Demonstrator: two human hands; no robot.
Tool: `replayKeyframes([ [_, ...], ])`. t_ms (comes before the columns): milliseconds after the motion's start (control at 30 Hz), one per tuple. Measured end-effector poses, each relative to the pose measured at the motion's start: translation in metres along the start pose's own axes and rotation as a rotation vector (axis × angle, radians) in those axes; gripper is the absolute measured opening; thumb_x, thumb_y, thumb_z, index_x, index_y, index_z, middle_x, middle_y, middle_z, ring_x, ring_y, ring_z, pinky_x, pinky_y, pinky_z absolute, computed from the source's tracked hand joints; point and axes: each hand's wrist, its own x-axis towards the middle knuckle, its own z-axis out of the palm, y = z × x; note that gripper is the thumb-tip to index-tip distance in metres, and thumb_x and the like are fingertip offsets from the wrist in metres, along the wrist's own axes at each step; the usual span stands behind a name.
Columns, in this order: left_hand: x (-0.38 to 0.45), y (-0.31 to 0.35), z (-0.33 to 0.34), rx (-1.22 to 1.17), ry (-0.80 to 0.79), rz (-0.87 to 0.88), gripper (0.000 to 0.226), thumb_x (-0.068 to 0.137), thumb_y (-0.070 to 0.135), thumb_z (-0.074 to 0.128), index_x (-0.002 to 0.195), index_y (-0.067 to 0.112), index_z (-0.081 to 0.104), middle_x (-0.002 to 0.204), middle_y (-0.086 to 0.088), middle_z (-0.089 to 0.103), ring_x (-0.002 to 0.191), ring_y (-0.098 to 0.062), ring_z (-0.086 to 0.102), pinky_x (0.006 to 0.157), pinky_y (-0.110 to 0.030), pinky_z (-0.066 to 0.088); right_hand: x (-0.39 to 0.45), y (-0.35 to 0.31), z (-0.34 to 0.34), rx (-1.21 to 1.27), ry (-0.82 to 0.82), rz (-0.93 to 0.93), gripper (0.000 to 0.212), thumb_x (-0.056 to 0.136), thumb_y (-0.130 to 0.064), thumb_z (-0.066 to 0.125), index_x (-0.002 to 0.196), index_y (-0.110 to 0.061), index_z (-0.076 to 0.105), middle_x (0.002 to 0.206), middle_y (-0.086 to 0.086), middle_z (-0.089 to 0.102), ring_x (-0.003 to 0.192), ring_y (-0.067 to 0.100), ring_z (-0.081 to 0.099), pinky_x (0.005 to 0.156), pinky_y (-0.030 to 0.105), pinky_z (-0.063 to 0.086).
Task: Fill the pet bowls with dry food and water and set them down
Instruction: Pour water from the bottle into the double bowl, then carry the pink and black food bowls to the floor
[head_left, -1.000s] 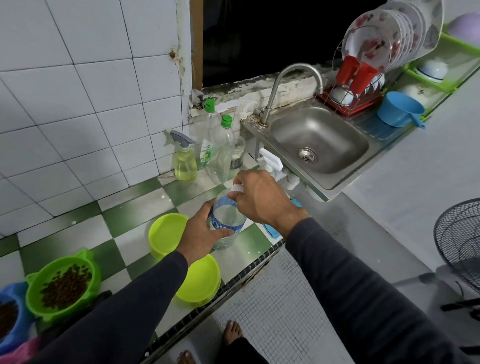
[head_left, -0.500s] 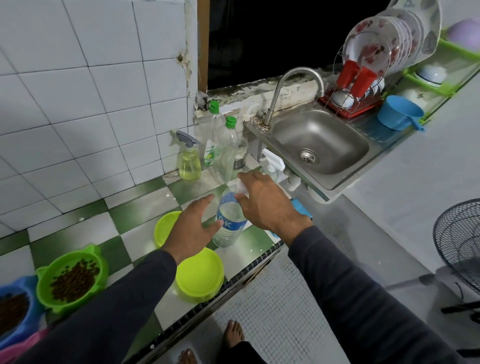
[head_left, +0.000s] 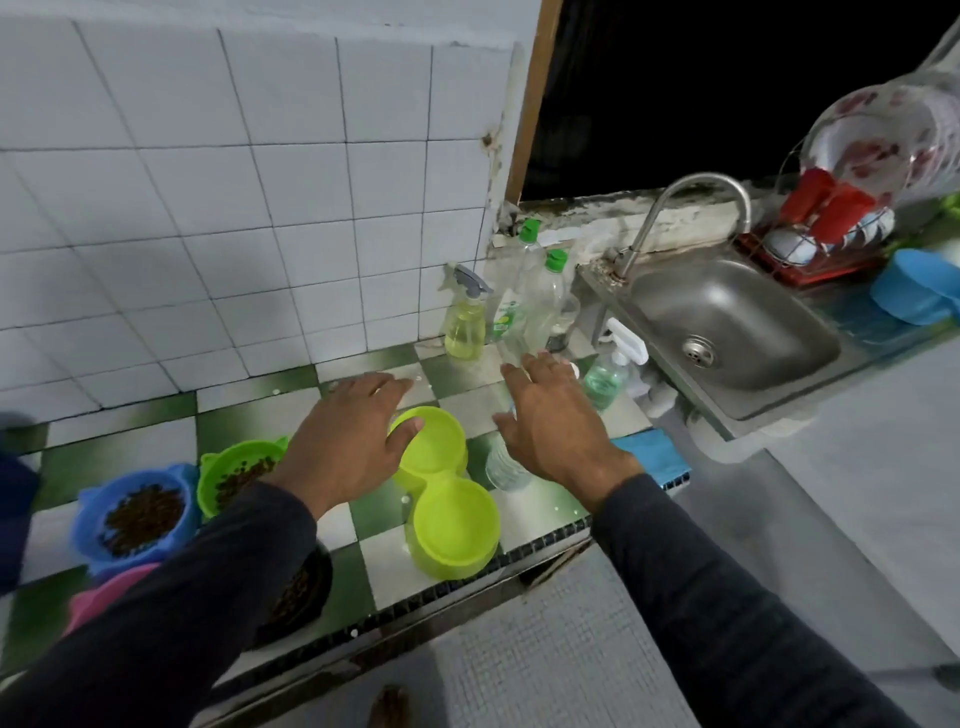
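Note:
A lime green double bowl (head_left: 453, 526) sits near the front edge of the green-and-white tiled counter (head_left: 249, 405); I cannot tell whether it holds water. My left hand (head_left: 353, 431) hovers open with spread fingers, its thumb at the bowl's far rim. My right hand (head_left: 556, 421) is open, its fingers straight over a clear water bottle (head_left: 506, 470) that it mostly hides. To the left, a green bowl (head_left: 228, 467) and a blue bowl (head_left: 140, 514) hold brown kibble. A pink bowl (head_left: 101, 592) and a dark bowl (head_left: 304, 587) with kibble lie partly under my left sleeve.
A spray bottle (head_left: 465, 325), two green-capped bottles (head_left: 545, 301) and a pump bottle (head_left: 605, 376) stand at the back. A blue cloth (head_left: 649, 452) lies right of the water bottle. On the right are the steel sink (head_left: 727, 322), its faucet (head_left: 680, 202), a dish rack (head_left: 831, 218) and a blue scoop (head_left: 909, 291).
Both hands have let go of the water bottle. My left hand moved left toward the lime bowl's rim, and my right hand opened above the bottle.

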Motion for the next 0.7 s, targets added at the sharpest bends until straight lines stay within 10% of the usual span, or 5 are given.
replayKeyframes([
  [500, -0.147, -0.032, -0.04, 0.054, 0.083, -0.338, 0.042, 0.103, 0.036, 0.053, 0.138, 0.014, 0.057, 0.139, -0.011, 0.06, 0.124, -0.031, 0.055, 0.106, -0.048, 0.044, -0.036, -0.096, 0.02, 0.171, -0.139, -0.287, 0.052, 0.098, -0.032, 0.057, 0.143, -0.007, 0.046, 0.144, 0.017, 0.05, 0.135, 0.034, 0.04, 0.114, 0.038, 0.03],
  [700, -0.2, -0.067, -0.038, 0.086, 0.081, -0.407, 0.063, 0.095, 0.052, 0.028, 0.134, 0.015, 0.06, 0.133, -0.007, 0.063, 0.12, -0.028, 0.057, 0.101, -0.047, 0.05, -0.052, -0.146, 0.038, 0.189, -0.169, -0.379, 0.054, 0.096, -0.034, 0.059, 0.14, -0.006, 0.049, 0.139, 0.017, 0.053, 0.131, 0.035, 0.044, 0.113, 0.041, 0.033],
])
